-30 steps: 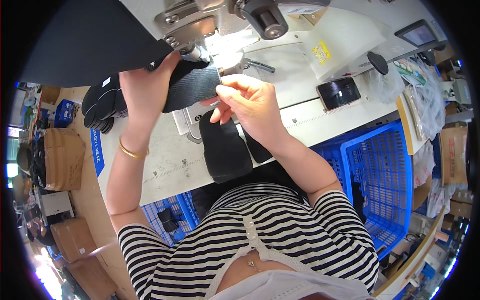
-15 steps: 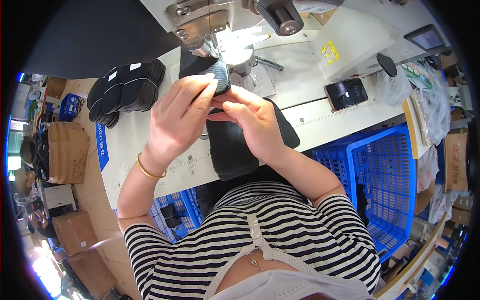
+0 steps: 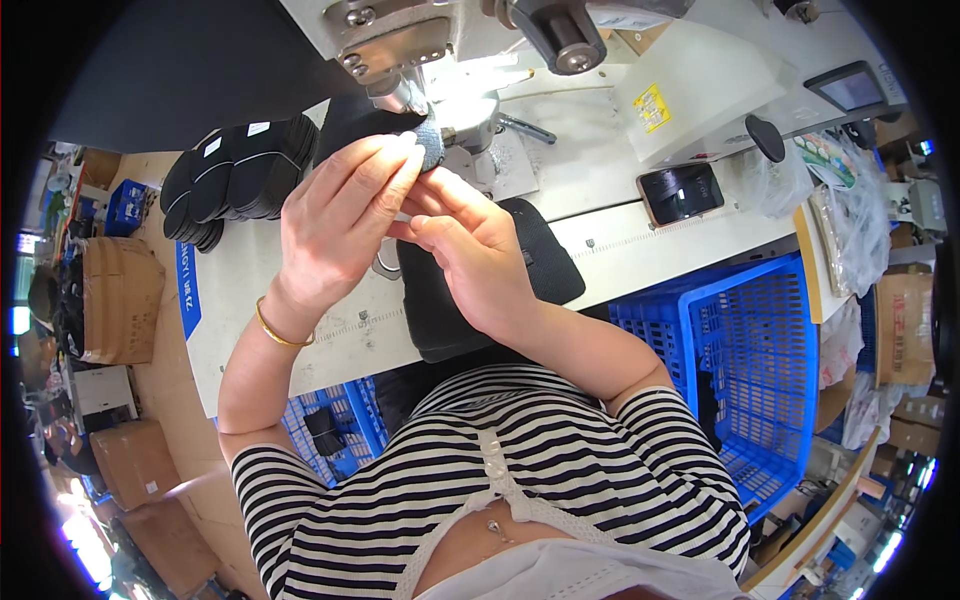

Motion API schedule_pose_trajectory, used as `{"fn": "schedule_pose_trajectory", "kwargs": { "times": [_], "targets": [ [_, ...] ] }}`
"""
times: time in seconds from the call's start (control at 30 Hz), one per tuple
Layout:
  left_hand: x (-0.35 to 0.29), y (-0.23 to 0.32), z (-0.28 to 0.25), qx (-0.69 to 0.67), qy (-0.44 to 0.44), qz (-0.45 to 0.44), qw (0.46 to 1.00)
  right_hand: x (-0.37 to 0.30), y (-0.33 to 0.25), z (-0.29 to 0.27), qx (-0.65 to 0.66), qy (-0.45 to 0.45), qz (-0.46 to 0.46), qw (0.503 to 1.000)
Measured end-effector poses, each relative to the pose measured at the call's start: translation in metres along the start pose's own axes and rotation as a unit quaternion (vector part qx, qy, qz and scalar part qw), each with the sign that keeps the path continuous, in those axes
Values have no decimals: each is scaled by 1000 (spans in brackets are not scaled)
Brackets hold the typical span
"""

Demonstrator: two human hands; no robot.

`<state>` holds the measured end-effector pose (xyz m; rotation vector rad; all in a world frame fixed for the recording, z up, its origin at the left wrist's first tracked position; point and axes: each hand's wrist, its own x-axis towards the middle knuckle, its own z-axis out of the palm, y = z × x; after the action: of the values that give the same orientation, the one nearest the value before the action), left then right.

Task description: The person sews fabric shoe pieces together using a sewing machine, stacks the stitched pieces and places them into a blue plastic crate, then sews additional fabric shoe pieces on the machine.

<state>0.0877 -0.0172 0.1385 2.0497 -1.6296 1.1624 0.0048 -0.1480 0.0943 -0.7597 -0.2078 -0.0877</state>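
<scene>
A dark, ribbed fabric piece (image 3: 431, 143) lies under the lit needle area of a sewing machine (image 3: 400, 62). My left hand (image 3: 340, 218) is closed on its near left side, fingertips pressed together just in front of the presser foot (image 3: 400, 94). My right hand (image 3: 480, 258) pinches at the near edge of the same piece, its thumb and fingers close to my left fingertips. Exactly what lies between the right fingertips is partly hidden. Below my right hand, black fabric pieces (image 3: 440, 325) rest at the table's front edge.
Bundled black fabric pieces (image 3: 245, 170) lie at the left of the white table (image 3: 270, 340). A phone (image 3: 681, 192), a dark pen-like tool (image 3: 528, 128) and a plastic bag (image 3: 780, 180) lie to the right. Blue crates (image 3: 750, 370) stand below the table edge.
The fabric piece has turned or shifted at the needle, so less of its ribbed end shows. Both hands stay on it. The whole view has shifted slightly.
</scene>
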Motion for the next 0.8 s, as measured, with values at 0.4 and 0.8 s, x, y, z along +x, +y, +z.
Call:
{"fn": "schedule_pose_trajectory", "kwargs": {
  "times": [0.4,0.8],
  "targets": [
    [9,-11,7,42,-1,15,999,20,2,7,14,14,-20,1000],
    [14,3,15,52,5,-59,997,16,-4,5,-17,32,-1,999]
  ]
}}
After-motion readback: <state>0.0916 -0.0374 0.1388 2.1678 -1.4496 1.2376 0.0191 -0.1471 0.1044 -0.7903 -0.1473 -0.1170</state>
